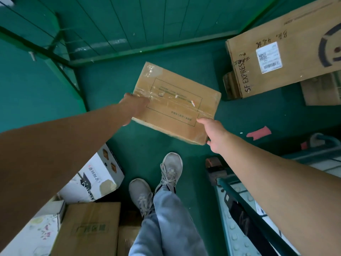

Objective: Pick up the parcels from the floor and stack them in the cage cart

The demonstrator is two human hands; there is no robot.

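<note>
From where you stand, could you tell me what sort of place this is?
Probably a courier sorting depot or warehouse: an SF Express carton with a barcode label, green wire cage cart panels, and a taped parcel held by the left hand and right hand.
</note>
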